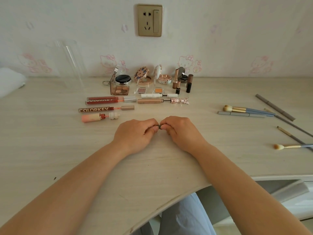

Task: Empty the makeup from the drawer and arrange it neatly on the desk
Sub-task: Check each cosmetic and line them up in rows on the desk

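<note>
Hands are meeting at the middle of the counter (50,150), the left hand (135,133) and right hand (182,131) both curling their fingers round a small dark item (159,127) and pinching it between them; what the item is cannot be told, as only its middle is showing. Beyond the hands, makeup is lying in rows: lip gloss tubes (101,100) are resting to the left, two mascara wands (159,95) are lying just right of them, and open compacts (142,75) are standing near the wall beside upright lipsticks (177,87). Well apart on the right, brushes (245,110) and pencils (275,107) are lying loosely scattered. A drawer (279,185) is sitting open below the counter's right edge.
</note>
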